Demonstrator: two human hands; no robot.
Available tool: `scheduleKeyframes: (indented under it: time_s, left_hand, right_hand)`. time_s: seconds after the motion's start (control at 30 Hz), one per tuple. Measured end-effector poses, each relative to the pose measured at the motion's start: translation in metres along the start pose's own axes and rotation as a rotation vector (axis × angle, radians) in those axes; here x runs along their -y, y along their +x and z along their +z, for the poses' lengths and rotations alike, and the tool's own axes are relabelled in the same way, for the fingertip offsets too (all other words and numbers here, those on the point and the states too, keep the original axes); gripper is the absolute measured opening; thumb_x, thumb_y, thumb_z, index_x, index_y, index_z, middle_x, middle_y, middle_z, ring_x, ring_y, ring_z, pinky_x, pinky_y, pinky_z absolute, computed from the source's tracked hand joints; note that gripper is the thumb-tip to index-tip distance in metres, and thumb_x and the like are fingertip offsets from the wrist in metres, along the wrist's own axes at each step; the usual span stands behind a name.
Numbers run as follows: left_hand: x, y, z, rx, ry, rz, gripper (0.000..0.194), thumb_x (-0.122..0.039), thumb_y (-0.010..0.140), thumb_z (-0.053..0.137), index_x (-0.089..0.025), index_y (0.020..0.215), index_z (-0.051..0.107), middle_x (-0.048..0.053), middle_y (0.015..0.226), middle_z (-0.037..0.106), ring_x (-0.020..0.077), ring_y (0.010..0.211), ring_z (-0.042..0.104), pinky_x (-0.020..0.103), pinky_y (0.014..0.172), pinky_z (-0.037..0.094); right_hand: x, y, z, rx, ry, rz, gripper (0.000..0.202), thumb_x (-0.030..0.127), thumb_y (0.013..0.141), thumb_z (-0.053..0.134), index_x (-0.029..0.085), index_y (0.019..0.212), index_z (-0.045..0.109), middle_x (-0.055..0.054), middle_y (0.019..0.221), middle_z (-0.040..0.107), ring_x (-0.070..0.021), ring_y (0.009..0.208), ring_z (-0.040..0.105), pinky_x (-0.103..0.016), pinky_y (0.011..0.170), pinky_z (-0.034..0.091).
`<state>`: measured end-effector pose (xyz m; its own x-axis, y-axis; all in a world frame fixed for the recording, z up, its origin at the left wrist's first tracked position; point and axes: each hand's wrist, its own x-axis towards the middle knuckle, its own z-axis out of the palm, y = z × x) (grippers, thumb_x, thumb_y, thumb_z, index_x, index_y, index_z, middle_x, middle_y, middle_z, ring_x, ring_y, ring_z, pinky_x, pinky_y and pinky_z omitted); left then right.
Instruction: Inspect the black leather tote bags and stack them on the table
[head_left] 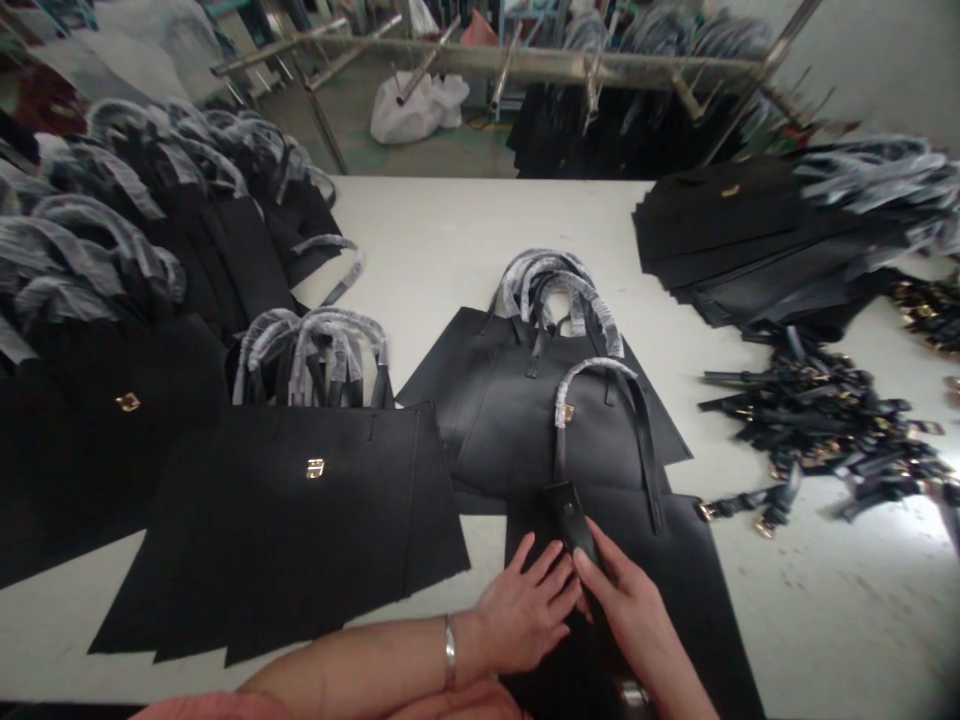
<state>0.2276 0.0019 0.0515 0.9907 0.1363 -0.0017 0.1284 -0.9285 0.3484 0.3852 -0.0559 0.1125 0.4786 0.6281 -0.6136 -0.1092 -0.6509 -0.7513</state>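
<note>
A black leather bag panel (690,580) with a plastic-wrapped handle (600,365) lies in front of me. My left hand (529,605) rests on this panel, fingers spread, its fingertips beside a black tool. My right hand (626,600) is wrapped round that dark handheld tool (570,515), whose head sits at the lower left end of the handle. What the tool is, I cannot tell for certain. Behind the panel lie more black panels (487,400) with wrapped handles, one showing a gold clasp (568,412).
Stacked black panels (300,540) with handles cover the left of the white table (420,215). At the right are a pile of black buckled straps (825,410) and another panel stack (750,230). A metal rack (450,55) stands beyond the table.
</note>
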Motion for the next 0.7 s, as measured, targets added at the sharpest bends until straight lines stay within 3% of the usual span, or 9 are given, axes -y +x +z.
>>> scheduleKeyframes:
  time_s: [0.1, 0.17, 0.27, 0.33, 0.5, 0.7]
  left_hand:
    - [-0.002, 0.000, 0.001, -0.009, 0.004, -0.009, 0.049, -0.045, 0.098, 0.037, -0.018, 0.138, 0.045, 0.012, 0.147, 0.041, 0.0309, 0.141, 0.026, 0.057, 0.115, 0.013]
    - [-0.001, 0.000, -0.001, -0.015, -0.004, -0.012, 0.051, -0.045, 0.098, 0.037, -0.017, 0.140, 0.042, 0.012, 0.147, 0.041, 0.0306, 0.140, 0.027, 0.057, 0.114, 0.014]
    - [-0.001, -0.001, 0.000, -0.025, -0.018, -0.008, 0.052, -0.045, 0.099, 0.036, -0.018, 0.143, 0.039, 0.011, 0.147, 0.041, 0.0296, 0.140, 0.027, 0.056, 0.114, 0.014]
    - [-0.004, 0.000, 0.003, -0.036, -0.007, -0.009, 0.050, -0.044, 0.099, 0.035, -0.017, 0.140, 0.043, 0.011, 0.145, 0.043, 0.0298, 0.139, 0.029, 0.054, 0.115, 0.015]
    - [-0.011, 0.003, 0.017, -0.067, 0.052, -0.015, 0.045, -0.043, 0.098, 0.036, -0.015, 0.125, 0.058, 0.013, 0.136, 0.052, 0.0312, 0.133, 0.038, 0.052, 0.115, 0.015]
    - [-0.012, 0.002, 0.024, -0.034, 0.032, 0.022, 0.027, -0.036, 0.092, 0.050, -0.023, 0.108, 0.068, 0.007, 0.129, 0.059, 0.0306, 0.128, 0.042, 0.057, 0.113, 0.015]
  right_hand:
    - [0.011, 0.007, 0.003, -0.054, -0.039, -0.083, 0.061, 0.051, 0.075, 0.066, 0.023, 0.128, 0.062, -0.005, 0.116, 0.072, -0.0271, 0.098, 0.068, -0.032, 0.076, 0.057]
    - [0.006, 0.001, 0.000, -0.027, -0.054, -0.044, 0.062, 0.051, 0.074, 0.066, 0.023, 0.129, 0.062, -0.004, 0.108, 0.075, -0.0263, 0.089, 0.071, -0.032, 0.070, 0.058]
    - [-0.010, -0.015, -0.006, 0.046, -0.062, 0.079, 0.065, 0.053, 0.076, 0.065, 0.023, 0.133, 0.058, -0.001, 0.086, 0.077, -0.0222, 0.060, 0.069, -0.031, 0.053, 0.056]
    - [-0.015, -0.020, -0.006, 0.050, -0.068, 0.099, 0.065, 0.053, 0.076, 0.064, 0.023, 0.133, 0.058, -0.001, 0.086, 0.078, -0.0226, 0.062, 0.070, -0.031, 0.053, 0.056]
    - [-0.003, -0.009, 0.006, -0.057, -0.149, -0.017, 0.063, 0.050, 0.075, 0.066, 0.023, 0.131, 0.061, -0.005, 0.112, 0.074, -0.0279, 0.104, 0.068, -0.035, 0.086, 0.056]
    - [0.003, -0.009, 0.017, 0.050, -0.177, -0.042, 0.059, 0.048, 0.077, 0.065, 0.021, 0.129, 0.062, -0.005, 0.118, 0.072, -0.0297, 0.115, 0.063, -0.040, 0.102, 0.046]
